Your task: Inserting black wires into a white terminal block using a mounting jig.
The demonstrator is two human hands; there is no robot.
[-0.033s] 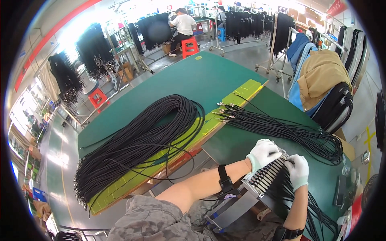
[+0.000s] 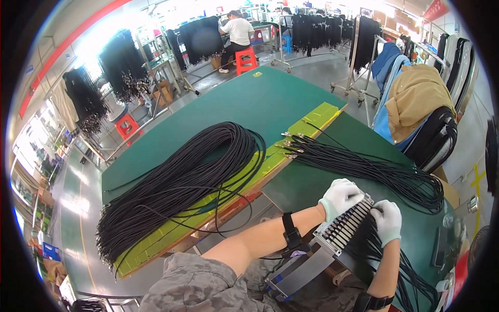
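Observation:
A metal slotted fixture (image 2: 332, 242) sits in front of me, with a row of black cable ends lying side by side in its slots. My left hand (image 2: 341, 198), in a white glove, is closed at the far left edge of the fixture; whatever its fingertips grip is hidden. On the opposite side, my right hand (image 2: 387, 222), gloved too, pinches a black cable at the far end of the row. More black cables (image 2: 413, 278) trail from the fixture beneath my right forearm.
A large looped bundle of black cables (image 2: 182, 177) covers much of the green table (image 2: 291, 91). Another cable bundle (image 2: 364, 161) with metal ends lies beyond my hands. Jackets (image 2: 418, 99) hang at right. A person (image 2: 238, 31) sits on a red stool (image 2: 246, 61) behind.

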